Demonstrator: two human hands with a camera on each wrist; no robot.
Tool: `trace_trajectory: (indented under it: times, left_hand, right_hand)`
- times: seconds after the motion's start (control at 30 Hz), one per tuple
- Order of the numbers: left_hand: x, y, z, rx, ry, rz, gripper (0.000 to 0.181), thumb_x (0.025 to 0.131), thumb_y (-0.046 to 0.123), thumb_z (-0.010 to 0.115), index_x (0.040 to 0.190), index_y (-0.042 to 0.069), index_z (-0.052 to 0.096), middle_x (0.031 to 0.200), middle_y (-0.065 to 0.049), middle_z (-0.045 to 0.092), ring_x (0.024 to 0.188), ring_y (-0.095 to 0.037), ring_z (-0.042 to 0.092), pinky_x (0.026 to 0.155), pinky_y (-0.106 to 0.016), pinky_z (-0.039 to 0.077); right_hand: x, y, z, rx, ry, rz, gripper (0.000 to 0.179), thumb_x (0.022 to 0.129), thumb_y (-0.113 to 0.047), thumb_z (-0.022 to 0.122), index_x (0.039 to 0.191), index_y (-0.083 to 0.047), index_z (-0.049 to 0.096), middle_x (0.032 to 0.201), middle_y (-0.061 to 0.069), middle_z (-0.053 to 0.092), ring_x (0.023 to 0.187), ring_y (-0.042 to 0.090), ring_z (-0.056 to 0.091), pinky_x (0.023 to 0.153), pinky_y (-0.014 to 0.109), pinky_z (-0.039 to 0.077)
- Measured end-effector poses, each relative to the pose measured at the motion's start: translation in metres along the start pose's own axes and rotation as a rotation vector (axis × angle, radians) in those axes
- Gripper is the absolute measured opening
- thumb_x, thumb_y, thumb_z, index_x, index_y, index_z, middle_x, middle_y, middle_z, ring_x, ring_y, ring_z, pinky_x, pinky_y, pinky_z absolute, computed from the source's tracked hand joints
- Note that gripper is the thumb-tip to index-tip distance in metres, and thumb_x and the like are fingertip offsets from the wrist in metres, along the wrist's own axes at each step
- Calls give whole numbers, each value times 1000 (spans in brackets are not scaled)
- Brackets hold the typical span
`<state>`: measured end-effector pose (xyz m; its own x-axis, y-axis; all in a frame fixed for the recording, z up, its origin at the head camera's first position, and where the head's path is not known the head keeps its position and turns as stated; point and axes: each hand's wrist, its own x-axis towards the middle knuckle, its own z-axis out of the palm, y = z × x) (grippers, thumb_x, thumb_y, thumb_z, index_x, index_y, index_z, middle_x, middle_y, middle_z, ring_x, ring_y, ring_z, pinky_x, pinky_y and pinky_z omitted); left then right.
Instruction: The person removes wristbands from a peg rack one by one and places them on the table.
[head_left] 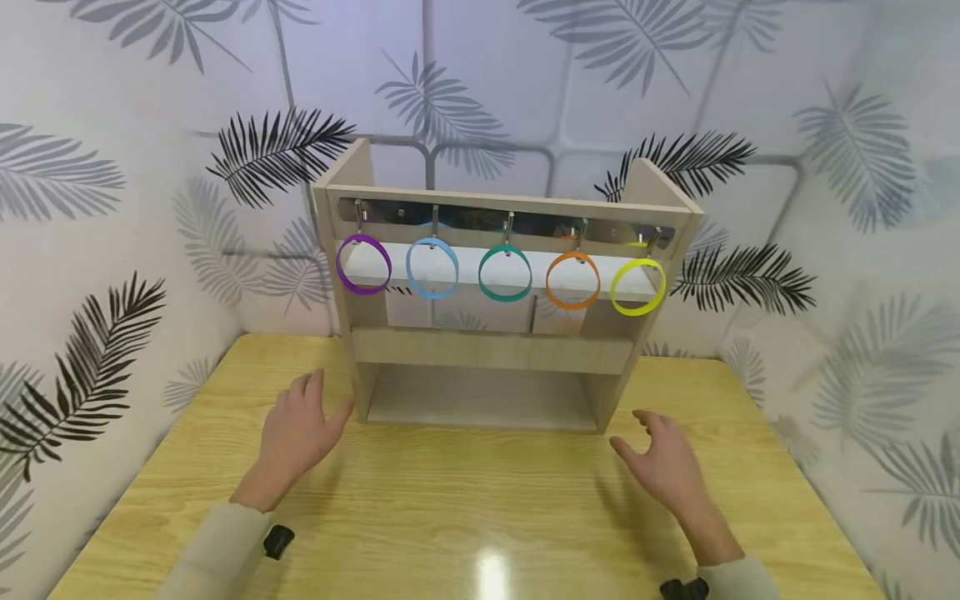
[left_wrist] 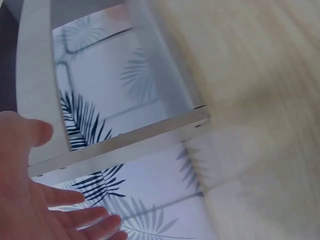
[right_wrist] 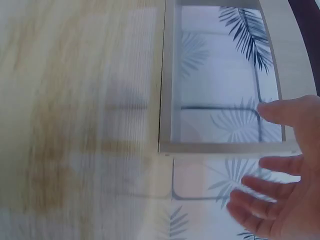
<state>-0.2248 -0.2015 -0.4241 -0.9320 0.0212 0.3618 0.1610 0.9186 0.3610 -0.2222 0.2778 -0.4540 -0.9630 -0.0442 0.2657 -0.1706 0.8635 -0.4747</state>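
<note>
A pale wooden shelf unit (head_left: 491, 350) stands upright on the table. From hooks on its metal strip (head_left: 472, 218) hang a purple ring (head_left: 365, 290), a light blue ring (head_left: 412, 279), a green ring (head_left: 506, 297), an orange ring (head_left: 573, 305) and a yellow ring (head_left: 637, 312). My left hand (head_left: 298, 429) hovers by the unit's lower left corner, thumb spread from the fingers. On the other side, my right hand (head_left: 667, 467) is near the lower right corner, its fingers slightly bent. Both hands hold nothing. In the wrist views, the left hand (left_wrist: 35, 195) and right hand (right_wrist: 295, 185) overlap the unit's side panels.
The yellow wood-grain table (head_left: 472, 492) meets leaf-patterned wallpaper (head_left: 862, 275) behind and at both sides. Inside the unit, a white shelf board (head_left: 468, 261) sits behind the rings, above an open lower compartment (head_left: 480, 396). Black straps (head_left: 279, 542) show at the wrists.
</note>
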Motion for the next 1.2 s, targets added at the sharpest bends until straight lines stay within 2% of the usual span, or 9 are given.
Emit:
trace_trajectory:
  times: [0.13, 0.23, 0.37, 0.57, 0.87, 0.97, 1.07, 1.2]
  left_hand:
    - [11, 3, -11, -89, -26, -43, 68, 95, 39, 48, 137, -13, 34, 131, -34, 41, 117, -50, 42, 89, -60, 39]
    - [21, 8, -16, -127, -33, -48, 71, 96, 43, 46, 139, -11, 31, 135, -33, 38, 121, -48, 39, 94, -59, 36]
    - [35, 15, -22, -156, -18, -40, 73, 95, 45, 45, 141, -10, 29, 136, -32, 38, 123, -46, 39, 96, -58, 35]
    - [53, 23, -29, -218, 27, -40, 70, 97, 43, 42, 142, -9, 29, 134, -29, 42, 119, -44, 44, 94, -56, 38]
    - [79, 30, -26, -376, 97, -28, 53, 97, 37, 41, 131, -4, 44, 123, -22, 52, 105, -36, 55, 84, -51, 46]
    - [84, 29, -25, -388, 106, -44, 50, 97, 38, 42, 124, -4, 47, 111, -20, 56, 93, -33, 57, 74, -46, 48]
    - [86, 29, -24, -391, 120, -52, 46, 97, 36, 43, 119, -4, 50, 94, -17, 56, 77, -30, 54, 61, -40, 44]
    - [89, 29, -22, -401, 143, -43, 42, 98, 31, 44, 118, -5, 51, 89, -19, 56, 72, -29, 50, 58, -39, 41]
  right_hand:
    - [1, -14, 4, 88, 55, -67, 46, 88, -28, 66, 120, 3, 56, 110, 22, 61, 97, 35, 58, 77, 49, 48]
    - [3, -26, 7, 114, 102, -118, 36, 86, -20, 69, 115, 1, 60, 102, 17, 65, 91, 30, 60, 72, 44, 50]
    - [5, -40, 10, 136, 143, -177, 27, 85, -16, 70, 107, -2, 63, 95, 11, 66, 85, 24, 61, 68, 40, 50]
    - [8, -64, 13, 184, 133, -250, 24, 83, -15, 72, 102, -3, 64, 90, 7, 65, 81, 20, 61, 67, 38, 50]
    - [15, -99, 11, 222, 99, -318, 20, 83, -15, 72, 99, -6, 65, 85, 0, 63, 78, 15, 60, 65, 35, 51]
    - [19, -112, 12, 231, 95, -372, 21, 83, -15, 72, 101, -6, 65, 86, 0, 64, 78, 15, 60, 65, 35, 51]
    - [24, -127, 12, 245, 87, -423, 21, 84, -15, 71, 103, -6, 65, 88, 1, 65, 78, 16, 60, 66, 35, 51]
    - [30, -146, 10, 245, 78, -468, 21, 86, -16, 70, 103, -7, 66, 91, 2, 65, 80, 14, 59, 66, 33, 51]
